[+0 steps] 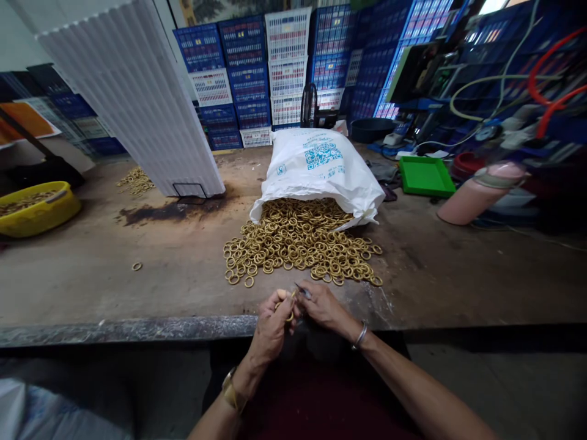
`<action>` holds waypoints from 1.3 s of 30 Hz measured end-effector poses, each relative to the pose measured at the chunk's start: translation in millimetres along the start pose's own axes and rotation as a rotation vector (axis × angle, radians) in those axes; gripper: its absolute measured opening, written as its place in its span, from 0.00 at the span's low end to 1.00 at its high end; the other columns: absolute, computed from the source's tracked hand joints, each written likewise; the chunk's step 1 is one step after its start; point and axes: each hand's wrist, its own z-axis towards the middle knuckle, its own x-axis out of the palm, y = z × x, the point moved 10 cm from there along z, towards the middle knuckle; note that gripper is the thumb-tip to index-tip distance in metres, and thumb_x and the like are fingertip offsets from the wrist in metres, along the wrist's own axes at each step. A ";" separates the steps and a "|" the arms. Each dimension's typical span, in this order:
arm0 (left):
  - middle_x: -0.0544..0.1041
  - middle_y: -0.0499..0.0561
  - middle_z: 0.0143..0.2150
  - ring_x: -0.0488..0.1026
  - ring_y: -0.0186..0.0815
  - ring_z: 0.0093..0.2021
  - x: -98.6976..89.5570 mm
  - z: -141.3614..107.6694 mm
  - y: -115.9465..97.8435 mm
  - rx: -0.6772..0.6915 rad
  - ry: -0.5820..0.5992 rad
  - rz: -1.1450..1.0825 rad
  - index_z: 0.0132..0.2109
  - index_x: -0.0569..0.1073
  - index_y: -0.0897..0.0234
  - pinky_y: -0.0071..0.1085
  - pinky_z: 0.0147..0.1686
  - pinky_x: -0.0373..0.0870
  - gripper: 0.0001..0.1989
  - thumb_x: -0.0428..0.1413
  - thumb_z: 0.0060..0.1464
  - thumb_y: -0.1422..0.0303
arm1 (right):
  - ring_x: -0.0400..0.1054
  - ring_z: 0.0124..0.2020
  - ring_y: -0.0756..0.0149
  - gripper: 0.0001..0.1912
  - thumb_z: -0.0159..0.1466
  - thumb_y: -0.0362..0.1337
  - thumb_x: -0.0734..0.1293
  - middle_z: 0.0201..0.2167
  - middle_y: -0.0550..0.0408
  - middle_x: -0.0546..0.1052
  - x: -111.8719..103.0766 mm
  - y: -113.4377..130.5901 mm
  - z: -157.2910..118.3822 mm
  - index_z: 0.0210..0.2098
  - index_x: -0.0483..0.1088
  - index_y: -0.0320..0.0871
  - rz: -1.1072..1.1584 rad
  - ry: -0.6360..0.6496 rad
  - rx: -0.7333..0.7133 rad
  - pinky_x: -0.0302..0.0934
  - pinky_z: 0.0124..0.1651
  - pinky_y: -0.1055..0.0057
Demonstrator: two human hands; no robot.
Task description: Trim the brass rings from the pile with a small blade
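Many brass-coloured rings [298,244] spill from the mouth of a white sack [321,168] onto the wooden table. At the table's front edge, my left hand [274,321] pinches a brass ring [290,316] between thumb and fingers. Close against it on the right, my right hand [326,305] is closed on a small dark pointed tool [303,292], whose tip is near the ring. Part of the tool is hidden by my fingers. One loose ring [137,266] lies apart on the left of the table.
On the left stand a yellow basin [39,211] and a tall white corrugated panel [137,91], with a small ring pile [136,181] behind. A green tray [425,176] and pink bottle [481,192] are at right. Stacked crates [247,79] and a fan [310,107] stand behind.
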 end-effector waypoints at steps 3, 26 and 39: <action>0.65 0.43 0.22 0.58 0.23 0.17 -8.8 0.8 5.5 -0.018 -0.056 -0.008 0.31 0.64 0.65 0.20 0.16 0.52 0.13 0.52 0.50 0.59 | 0.57 0.22 0.73 0.08 0.58 0.33 0.56 0.20 0.59 0.66 -2.4 7.9 -2.7 0.25 0.63 0.42 0.035 -0.034 -0.046 0.48 0.26 0.77; 0.69 0.50 0.31 0.60 0.23 0.20 -16.6 -18.7 8.0 -0.128 0.032 -0.373 0.30 0.64 0.67 0.20 0.16 0.52 0.11 0.54 0.50 0.62 | 0.66 0.30 0.69 0.12 0.58 0.33 0.56 0.30 0.54 0.74 17.0 14.2 41.7 0.41 0.65 0.43 -0.359 -0.036 -0.014 0.50 0.32 0.76; 0.71 0.51 0.32 0.62 0.25 0.21 -41.3 -15.1 3.2 -0.098 -0.005 -0.456 0.32 0.63 0.65 0.21 0.17 0.54 0.08 0.52 0.51 0.64 | 0.67 0.28 0.67 0.10 0.59 0.36 0.57 0.28 0.54 0.74 35.0 19.3 83.2 0.41 0.61 0.44 -0.480 -0.027 0.081 0.46 0.28 0.74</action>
